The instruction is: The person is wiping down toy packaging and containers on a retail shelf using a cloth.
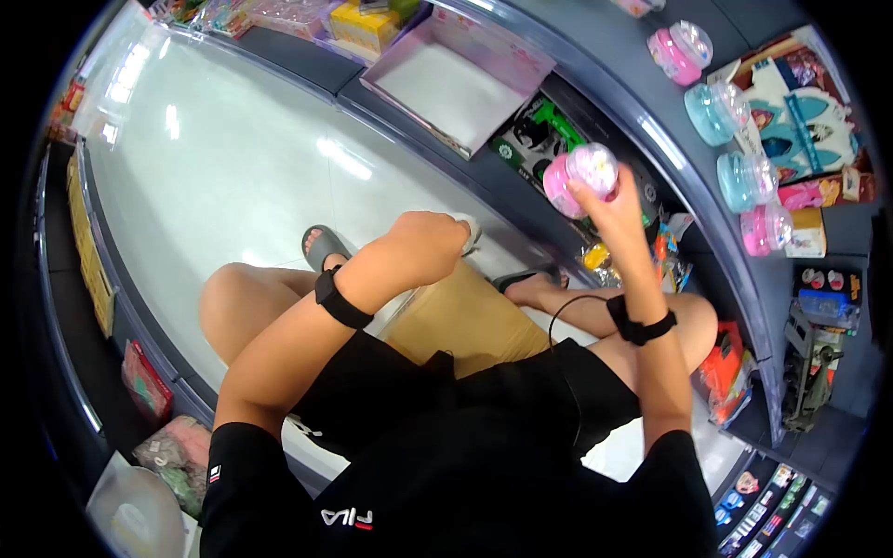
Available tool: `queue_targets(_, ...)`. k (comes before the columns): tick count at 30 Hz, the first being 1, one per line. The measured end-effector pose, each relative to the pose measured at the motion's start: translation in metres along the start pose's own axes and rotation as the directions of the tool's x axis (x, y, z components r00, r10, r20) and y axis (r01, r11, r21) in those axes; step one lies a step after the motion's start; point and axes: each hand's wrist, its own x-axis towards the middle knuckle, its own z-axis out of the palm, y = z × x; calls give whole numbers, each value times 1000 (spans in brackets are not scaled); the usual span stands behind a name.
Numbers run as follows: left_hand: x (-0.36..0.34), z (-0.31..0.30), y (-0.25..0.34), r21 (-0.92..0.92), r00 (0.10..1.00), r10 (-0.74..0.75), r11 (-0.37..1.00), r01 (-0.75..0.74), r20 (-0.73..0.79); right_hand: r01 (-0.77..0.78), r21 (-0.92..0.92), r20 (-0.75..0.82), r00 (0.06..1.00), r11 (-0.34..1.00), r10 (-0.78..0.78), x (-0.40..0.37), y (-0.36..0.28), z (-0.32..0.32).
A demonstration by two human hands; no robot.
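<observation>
Closest to me are my black shirt and shorts (502,409); I am squatting with both knees spread. A black strap (340,299) sits on my left wrist and another black strap (640,325) on my right, the right one with a thin black cord looping off it. Between my knees stands a plain brown cardboard box (465,316).

My left hand (430,246) hangs over the box's far edge with its fingers clenched into a fist. Something pale shows just past the knuckles, and I cannot tell whether I am holding it.

My right hand (616,212) is raised higher and further out. Its fingers are grasping a small round pink plastic jar (581,175) with a clear domed lid, held up in the air near the dark grey shelf (651,130) and touching nothing else.

My feet in grey sandals (322,246) rest on the glossy pale floor (233,167).

On the shelf to my right stand more jars of the same kind: a pink one (682,48), two pale blue ones (716,110) and another pink one (767,228). Further along lies a shallow open pink-and-white cardboard tray (456,82), with a yellow box (363,23) beyond it.
</observation>
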Motion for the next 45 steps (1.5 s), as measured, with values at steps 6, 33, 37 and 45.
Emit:
queue_targets(6, -10, -16, -14, 17, 954, -37, 999, 44, -296, -149, 256, 9, 988, 955, 152, -14, 19, 58)
queue_targets(33, 53, -124, 47, -650, 929, 68, 696, -306, -364, 92, -637, -557, 632, 766, -539, -26, -108, -162)
queue_targets(37, 33, -164, 77, -506, 932, 286, 783, -361, -223, -91, -854, -394, 755, 512, -524, -1, -97, -176)
queue_targets(45, -38, -213, 20, -261, 965, 34, 960, -105, -261, -21, -730, -472, 738, 683, -482, 16, -84, -164)
